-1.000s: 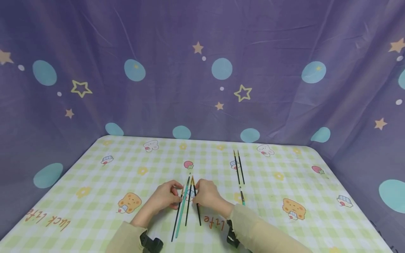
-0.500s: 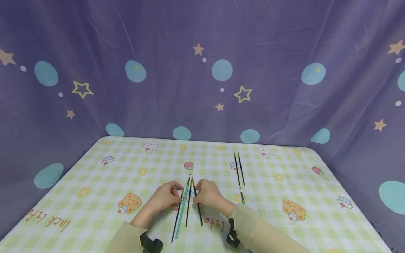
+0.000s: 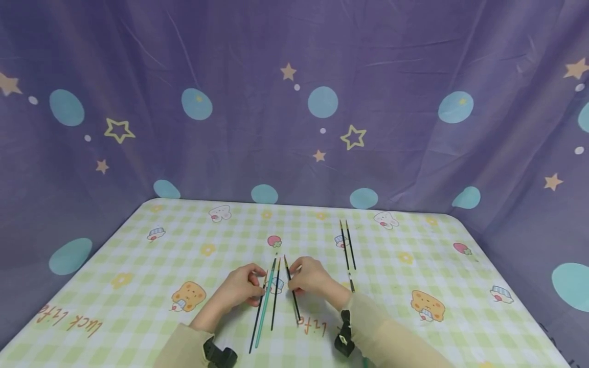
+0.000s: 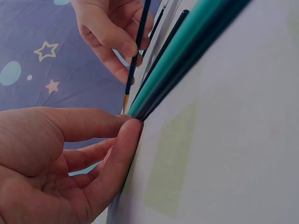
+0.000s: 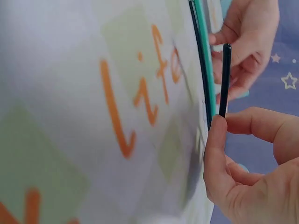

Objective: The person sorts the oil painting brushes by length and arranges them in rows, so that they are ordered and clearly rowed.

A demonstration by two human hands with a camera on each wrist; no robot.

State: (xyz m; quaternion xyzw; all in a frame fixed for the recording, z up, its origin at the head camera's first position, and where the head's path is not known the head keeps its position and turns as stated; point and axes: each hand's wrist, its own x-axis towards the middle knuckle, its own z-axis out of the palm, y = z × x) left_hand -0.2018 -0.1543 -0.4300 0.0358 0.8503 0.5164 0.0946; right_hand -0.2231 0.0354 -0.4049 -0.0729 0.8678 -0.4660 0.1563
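Note:
My left hand [image 3: 239, 284] pinches a slim black paintbrush [image 3: 256, 323] between thumb and forefinger, near its bristle end. Right beside that lies a teal paintbrush [image 3: 264, 314], close to the left fingertips in the left wrist view. Another black paintbrush [image 3: 274, 304] lies to the right of the teal one, apart from both hands. My right hand [image 3: 313, 278] holds a further black paintbrush [image 3: 295, 300] between thumb and fingers, tilted, with its bristles pointing away from me. In the right wrist view its handle end [image 5: 226, 60] sticks up above the fingertips.
Two black paintbrushes [image 3: 347, 245] lie side by side at the back right. In front of them is another brush [image 3: 352, 282], mostly hidden under the right sleeve. A checked cloth [image 3: 152, 271] covers the table; a purple curtain [image 3: 239, 153] hangs behind.
My right hand has shifted slightly right with its black paintbrush, opening a gap from the middle black brush, whose tip it met before. The left hand stays in place.

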